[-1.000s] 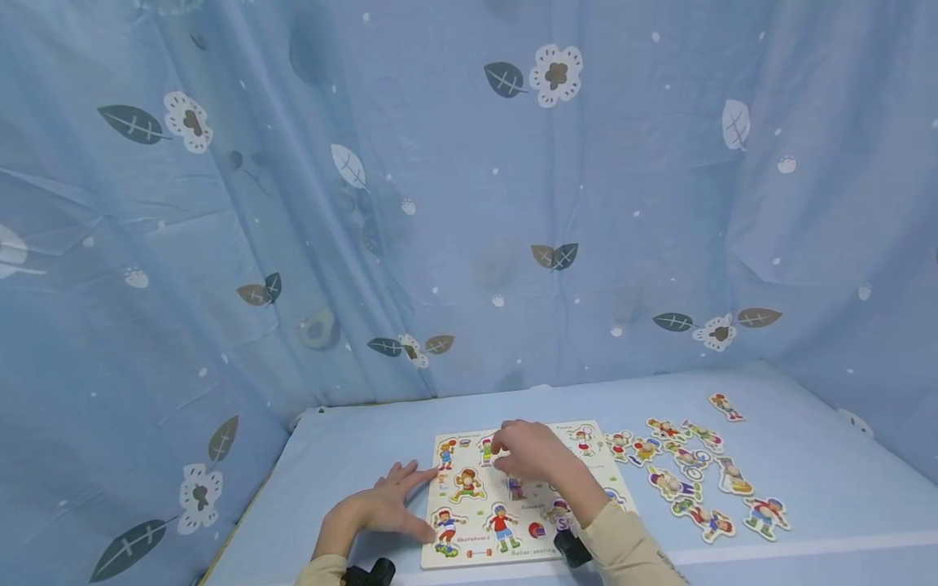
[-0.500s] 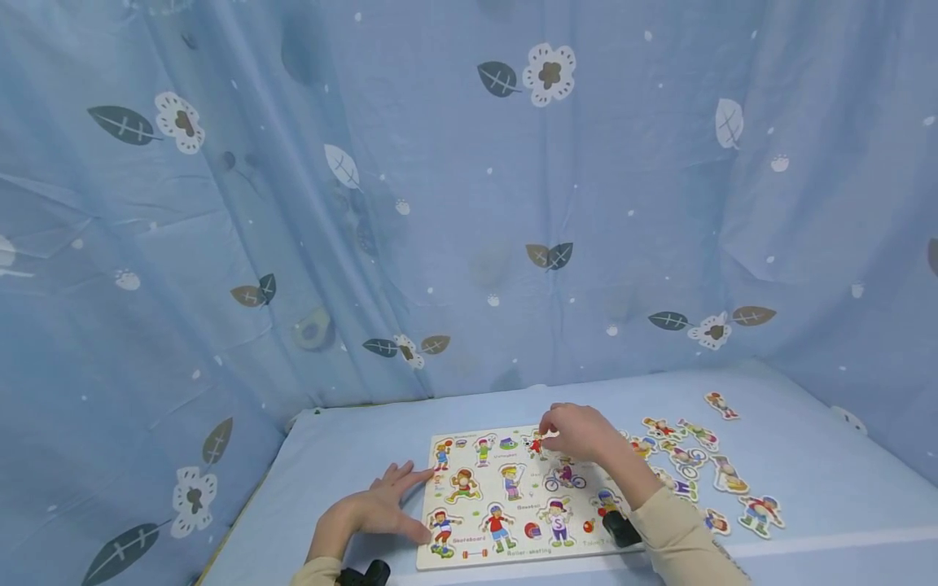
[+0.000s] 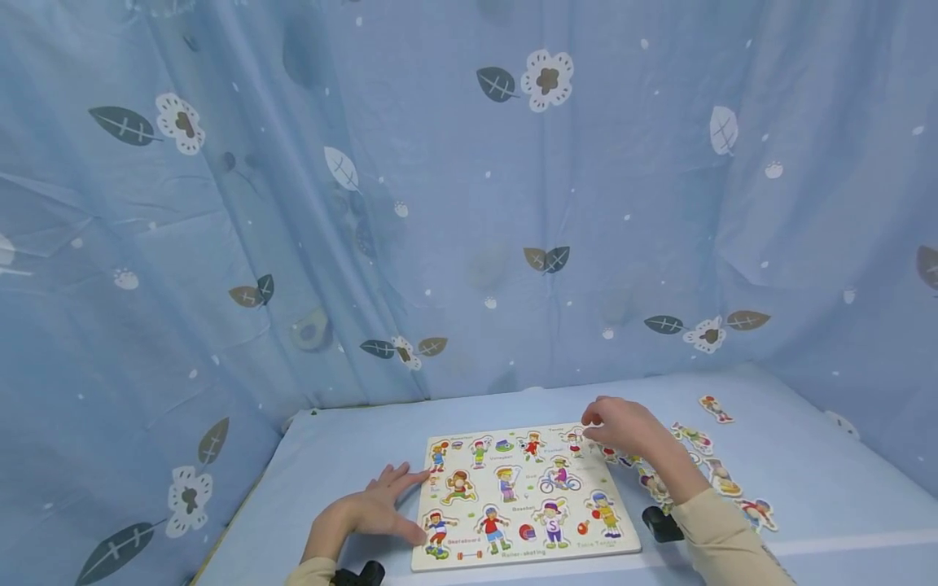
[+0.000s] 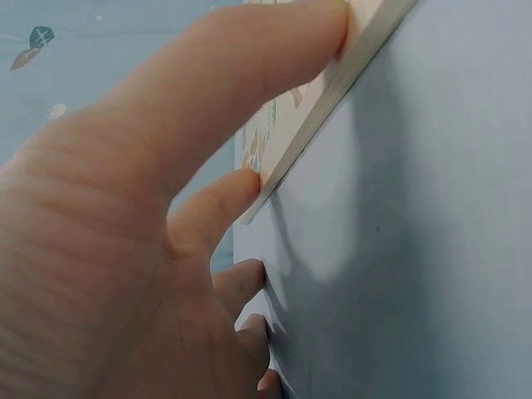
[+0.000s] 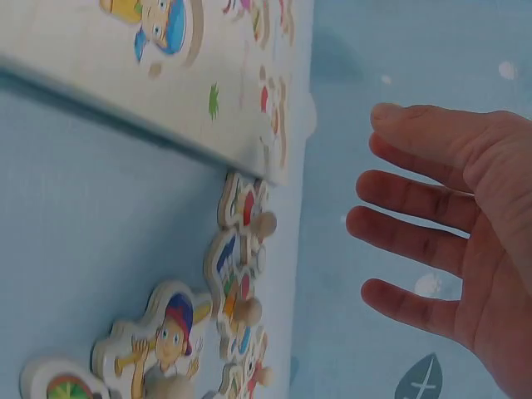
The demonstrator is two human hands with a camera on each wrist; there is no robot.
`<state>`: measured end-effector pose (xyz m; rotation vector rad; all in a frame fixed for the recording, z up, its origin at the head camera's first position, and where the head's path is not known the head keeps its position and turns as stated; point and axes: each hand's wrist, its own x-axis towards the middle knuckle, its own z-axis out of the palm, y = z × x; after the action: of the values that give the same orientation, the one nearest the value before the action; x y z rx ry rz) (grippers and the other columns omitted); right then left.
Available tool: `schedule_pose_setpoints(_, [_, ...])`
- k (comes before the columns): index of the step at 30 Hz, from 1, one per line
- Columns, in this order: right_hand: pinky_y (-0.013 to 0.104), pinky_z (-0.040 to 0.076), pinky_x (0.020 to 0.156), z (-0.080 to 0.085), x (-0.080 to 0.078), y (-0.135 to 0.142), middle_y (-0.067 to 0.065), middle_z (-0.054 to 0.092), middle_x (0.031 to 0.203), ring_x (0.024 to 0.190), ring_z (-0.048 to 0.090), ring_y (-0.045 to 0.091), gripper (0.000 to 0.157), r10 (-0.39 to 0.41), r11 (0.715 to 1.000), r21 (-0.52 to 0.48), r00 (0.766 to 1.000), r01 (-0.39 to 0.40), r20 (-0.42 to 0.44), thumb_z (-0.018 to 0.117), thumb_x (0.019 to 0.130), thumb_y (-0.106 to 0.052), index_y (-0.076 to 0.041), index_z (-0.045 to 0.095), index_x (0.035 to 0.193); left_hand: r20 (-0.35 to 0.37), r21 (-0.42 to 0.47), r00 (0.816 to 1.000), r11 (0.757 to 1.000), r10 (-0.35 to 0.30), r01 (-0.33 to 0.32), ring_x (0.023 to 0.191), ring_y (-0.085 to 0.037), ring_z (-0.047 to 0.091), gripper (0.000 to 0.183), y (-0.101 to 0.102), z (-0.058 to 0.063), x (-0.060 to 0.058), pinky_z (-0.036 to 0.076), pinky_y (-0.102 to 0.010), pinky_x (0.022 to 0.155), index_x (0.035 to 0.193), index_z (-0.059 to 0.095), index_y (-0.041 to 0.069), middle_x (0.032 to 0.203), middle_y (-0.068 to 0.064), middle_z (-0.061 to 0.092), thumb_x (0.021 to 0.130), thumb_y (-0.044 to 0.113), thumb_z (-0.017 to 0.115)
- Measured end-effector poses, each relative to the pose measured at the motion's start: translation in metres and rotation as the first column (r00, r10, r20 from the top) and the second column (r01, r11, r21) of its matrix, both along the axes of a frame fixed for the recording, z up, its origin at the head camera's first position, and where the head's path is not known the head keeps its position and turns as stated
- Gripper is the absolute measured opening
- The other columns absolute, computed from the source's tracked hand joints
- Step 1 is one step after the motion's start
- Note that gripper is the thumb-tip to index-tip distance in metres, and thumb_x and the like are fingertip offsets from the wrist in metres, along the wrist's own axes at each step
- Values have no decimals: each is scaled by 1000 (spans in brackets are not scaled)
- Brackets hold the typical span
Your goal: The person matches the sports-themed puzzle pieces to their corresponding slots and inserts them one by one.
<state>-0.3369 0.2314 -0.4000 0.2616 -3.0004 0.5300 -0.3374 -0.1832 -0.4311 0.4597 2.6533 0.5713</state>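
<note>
A pale puzzle board (image 3: 531, 480) printed with sports figures lies flat on the table. My left hand (image 3: 374, 509) is spread at its left side; thumb (image 4: 307, 33) and index finger (image 4: 241, 184) touch the board's edge in the left wrist view. Over the board's far right corner hovers my right hand (image 3: 626, 427), holding nothing, its fingers (image 5: 407, 237) loosely bent in the right wrist view. Beneath and beside this hand lie loose puzzle pieces (image 3: 721, 476) with small knobs (image 5: 247, 312), some hidden by the hand and forearm.
One figure piece (image 3: 714, 408) lies apart at the far right. Another piece (image 3: 757, 514) is near the front, partly behind the right sleeve (image 3: 725, 533). A blue patterned curtain (image 3: 440, 203) hangs behind the light blue table (image 3: 352, 448).
My right hand has moved rightward across the board, from its upper middle to the far right corner, uncovering the figures there. The left hand has stayed at the left edge.
</note>
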Motion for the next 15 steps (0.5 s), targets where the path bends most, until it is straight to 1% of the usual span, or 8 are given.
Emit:
schedule_pose_setpoints(6, [44, 56, 81, -6, 1, 14, 0, 65, 94, 88, 62, 19, 18, -27, 1000, -12, 1000, 27, -6, 75, 87, -20, -11, 72, 102, 0, 2, 1000, 1000, -9, 9, 149, -48, 8, 101, -2, -4, -2, 10, -69, 117, 151, 42, 24, 161, -21, 24, 65, 56, 83])
schedule_pose_setpoints(13, [44, 57, 81, -10, 3, 24, 0, 66, 94, 87, 62, 19, 19, -53, 999, 3, 998, 53, 24, 76, 86, -19, -10, 72, 103, -11, -6, 1000, 1000, 24, -24, 149, -47, 11, 96, 0, -3, 0, 13, -70, 116, 149, 45, 24, 160, -17, 28, 65, 51, 85])
schedule_pose_setpoints(15, [44, 57, 81, -10, 4, 26, 1, 65, 94, 87, 62, 19, 19, -63, 998, 8, 998, 63, 28, 76, 86, -19, -9, 72, 102, -16, -7, 1000, 1000, 24, -24, 149, -46, 11, 96, 0, -3, 1, 13, -69, 116, 149, 45, 25, 160, -17, 28, 66, 51, 85])
